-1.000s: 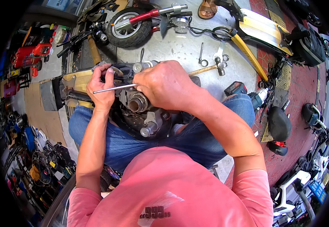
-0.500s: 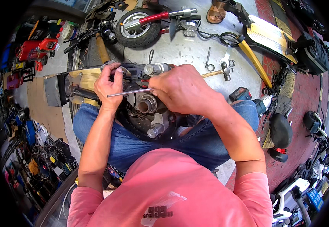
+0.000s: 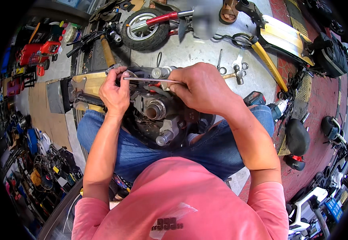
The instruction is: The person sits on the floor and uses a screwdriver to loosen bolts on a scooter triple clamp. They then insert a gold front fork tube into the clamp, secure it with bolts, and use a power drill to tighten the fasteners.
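Person seated, pink shirt, blue jeans, a greasy metal assembly with an upright-facing round collar between the knees. Right hand grips a thin metal rod, which points left across the assembly. Its tip sits at the thumb of the left hand; contact unclear. Left fingers curl, tips by a small metal part, grip hard to read. Left of that, a gold-coloured deck. Beyond: wheel with a red shock absorber lying over it. Floor to the right: hammer, with a spanner just beyond; farther right, a yellow bar and a black saddle. Top centre, a grey blur, unidentifiable.
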### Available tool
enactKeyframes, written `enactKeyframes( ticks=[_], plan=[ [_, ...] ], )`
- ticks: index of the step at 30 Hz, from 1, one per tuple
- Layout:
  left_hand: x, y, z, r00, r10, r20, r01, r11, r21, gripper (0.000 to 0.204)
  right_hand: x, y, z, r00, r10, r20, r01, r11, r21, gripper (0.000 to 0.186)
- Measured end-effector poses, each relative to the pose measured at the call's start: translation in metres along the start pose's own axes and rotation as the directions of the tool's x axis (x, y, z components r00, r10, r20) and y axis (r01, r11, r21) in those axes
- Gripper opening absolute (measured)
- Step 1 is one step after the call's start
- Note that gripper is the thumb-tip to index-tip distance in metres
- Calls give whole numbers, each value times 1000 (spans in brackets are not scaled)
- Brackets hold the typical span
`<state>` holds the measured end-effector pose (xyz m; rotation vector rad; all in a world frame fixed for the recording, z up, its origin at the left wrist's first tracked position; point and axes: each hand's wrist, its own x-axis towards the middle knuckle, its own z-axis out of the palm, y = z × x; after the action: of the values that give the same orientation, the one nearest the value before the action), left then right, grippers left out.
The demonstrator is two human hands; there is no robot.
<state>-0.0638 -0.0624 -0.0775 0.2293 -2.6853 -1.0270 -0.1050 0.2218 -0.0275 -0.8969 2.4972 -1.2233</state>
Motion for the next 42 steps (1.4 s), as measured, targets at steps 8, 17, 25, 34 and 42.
enactKeyframes(
  ticks=[8, 17, 25, 34, 42],
  plan=[
    [2, -2, -1, 1000, 19, -16, -19, 1000, 21, 20, -4, 16, -40, 992, 42, -121, -18, 982, 188, 10],
    [0, 4, -4, 999, 31, -26, -29, 997, 74, 18, -224, 64, -197, 381, 668, -640, -617, 699, 361, 16],
    [4, 13, -10, 998, -4, 63, -7, 985, 173, 16, -381, 20, -259, -40, 155, -987, -480, 864, 155, 15],
    [6, 6, -15, 996, 59, 71, -68, 989, 130, 20, -57, -59, -55, 880, 461, -116, -412, 861, 298, 18],
    [7, 10, -15, 994, 35, 103, -47, 992, 119, 20, 13, -54, -3, 841, 443, 312, -506, 848, 160, 20]
  ],
)
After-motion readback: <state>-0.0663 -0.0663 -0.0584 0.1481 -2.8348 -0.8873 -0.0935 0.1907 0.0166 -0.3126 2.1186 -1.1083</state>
